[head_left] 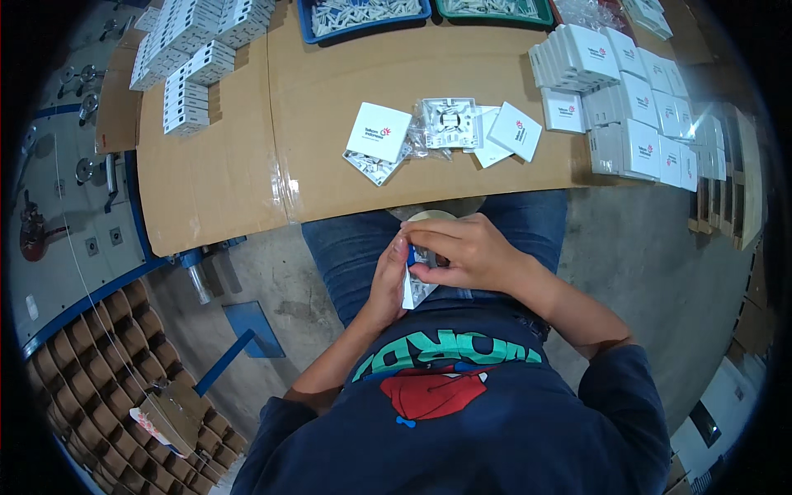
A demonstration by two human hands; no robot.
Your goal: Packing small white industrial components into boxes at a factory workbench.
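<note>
Over my lap, my left hand (386, 279) is closed around one side of a small white plastic box (419, 292) held on edge. My right hand (472, 252) is closed over its other side, fingers bent across the top. A bit of blue (411, 256) shows between my hands; I cannot make out what it is. Behind my fingers a round, cream-coloured rim (432, 216) is partly hidden. On the cardboard-covered table ahead lie a white square cover (379, 132) tilted on another box, an open white box base (450, 124) with clear plastic bags, and a loose white cover (516, 132).
Stacked white boxes stand at the far left (188, 91) and at the right (639, 107) of the table (223, 181). A blue tray (309, 31) and a green tray (495, 21) hold small white parts. Divided cardboard (107, 363) lies at the lower left.
</note>
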